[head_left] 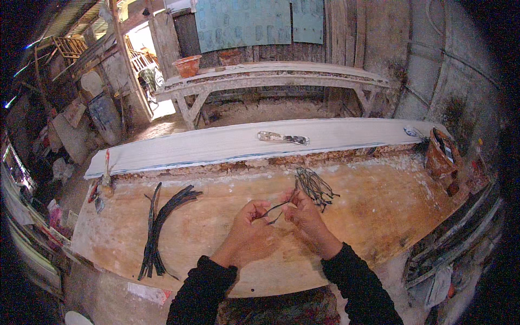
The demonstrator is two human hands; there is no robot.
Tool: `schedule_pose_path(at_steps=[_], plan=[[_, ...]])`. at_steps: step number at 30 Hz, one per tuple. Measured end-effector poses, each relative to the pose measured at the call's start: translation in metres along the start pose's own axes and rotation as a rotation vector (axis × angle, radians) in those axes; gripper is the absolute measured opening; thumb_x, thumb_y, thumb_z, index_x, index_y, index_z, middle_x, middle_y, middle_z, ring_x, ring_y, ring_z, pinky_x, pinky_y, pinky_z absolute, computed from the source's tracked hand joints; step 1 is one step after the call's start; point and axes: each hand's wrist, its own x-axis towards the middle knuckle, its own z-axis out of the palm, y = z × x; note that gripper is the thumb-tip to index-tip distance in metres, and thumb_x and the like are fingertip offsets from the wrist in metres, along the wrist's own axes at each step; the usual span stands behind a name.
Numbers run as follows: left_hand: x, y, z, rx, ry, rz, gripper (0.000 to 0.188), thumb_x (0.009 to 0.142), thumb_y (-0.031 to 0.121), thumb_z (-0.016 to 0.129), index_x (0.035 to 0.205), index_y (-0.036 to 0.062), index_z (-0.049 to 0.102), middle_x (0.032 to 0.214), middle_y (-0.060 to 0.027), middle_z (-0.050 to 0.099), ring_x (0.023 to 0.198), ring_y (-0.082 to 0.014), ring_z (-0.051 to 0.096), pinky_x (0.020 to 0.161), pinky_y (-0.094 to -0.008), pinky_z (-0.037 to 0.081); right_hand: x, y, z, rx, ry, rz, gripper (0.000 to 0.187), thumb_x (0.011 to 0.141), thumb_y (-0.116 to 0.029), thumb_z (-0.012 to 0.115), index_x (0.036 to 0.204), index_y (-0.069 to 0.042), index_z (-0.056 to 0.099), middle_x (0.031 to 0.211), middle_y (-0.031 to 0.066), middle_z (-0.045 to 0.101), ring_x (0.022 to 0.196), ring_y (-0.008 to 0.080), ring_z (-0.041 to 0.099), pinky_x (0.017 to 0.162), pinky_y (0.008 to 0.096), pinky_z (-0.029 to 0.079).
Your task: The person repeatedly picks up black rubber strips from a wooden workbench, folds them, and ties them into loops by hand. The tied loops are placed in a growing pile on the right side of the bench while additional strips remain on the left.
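My left hand (248, 234) and my right hand (307, 219) are close together over the wooden tabletop. Between them runs a thin dark strip (278, 207), bent into a loop, with the fingers of both hands pinched on it. A bundle of flat black strips (157, 233) lies to the left of my left hand, fanned out at its upper end. Just beyond my right hand rests a pile of thin, dark looped strips (314, 187); its near side is partly hidden by my fingers. The strips' material is not clear.
A long white board (216, 142) runs along the table's far side, bearing a stained, stick-like object (283, 138). An orange-brown bucket (443, 154) stands at the far right. Behind is a whitish bench (281, 76) with an orange pot (187, 66). A small upright object (107, 173) stands at left.
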Motion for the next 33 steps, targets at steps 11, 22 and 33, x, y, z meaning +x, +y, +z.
schedule_pose_path(at_steps=[11,22,33], plan=[[0.004,0.014,-0.01,-0.119,0.085,-0.168,0.017,0.08,0.003,0.054,0.098,0.0056,0.053,0.077,-0.0003,0.052,0.069,-0.0106,0.052,0.061,-0.024,0.044,0.0,-0.002,-0.003,-0.294,0.007,0.087,0.044,0.092,-0.044,0.039,0.102,-0.006,0.058,0.093,0.0006,0.059,0.08,0.0105,0.052,0.074,0.0272,0.043],[0.015,-0.006,-0.031,-0.07,0.427,-0.085,0.011,0.078,0.002,0.055,0.089,0.0031,0.055,0.075,-0.0029,0.053,0.062,-0.011,0.051,0.053,-0.0219,0.042,-0.009,-0.008,0.005,-0.092,-0.145,0.004,0.023,0.083,-0.02,0.062,0.1,-0.004,0.058,0.099,0.0054,0.06,0.095,0.015,0.057,0.087,0.0291,0.042],[0.014,-0.006,-0.028,-0.176,0.384,-0.219,0.006,0.08,0.007,0.059,0.083,0.0041,0.056,0.071,-0.0013,0.052,0.058,-0.0084,0.049,0.05,-0.022,0.041,-0.015,-0.017,0.003,-0.574,-0.234,-0.033,0.016,0.078,-0.013,0.065,0.09,-0.002,0.062,0.086,0.0076,0.065,0.082,0.016,0.06,0.076,0.0293,0.045]])
